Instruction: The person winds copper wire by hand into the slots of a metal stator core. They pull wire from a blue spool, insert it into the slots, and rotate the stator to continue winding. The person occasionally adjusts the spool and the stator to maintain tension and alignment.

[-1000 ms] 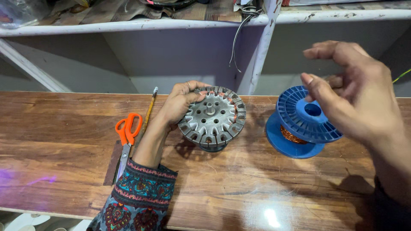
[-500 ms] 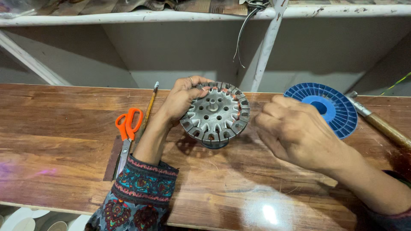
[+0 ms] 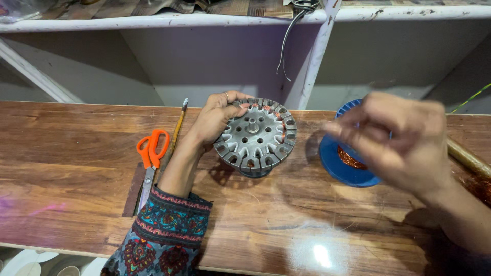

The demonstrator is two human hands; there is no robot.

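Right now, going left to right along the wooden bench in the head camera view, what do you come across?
Orange-handled scissors → thin brush → left hand gripping the slotted metal motor core → blue spool of copper wire, partly behind the blurred right hand → wooden handle at the right edge.

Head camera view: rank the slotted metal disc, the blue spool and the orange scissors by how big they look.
1. slotted metal disc
2. blue spool, though the right hand partly hides it, so disc versus spool is unsure
3. orange scissors, slimmest
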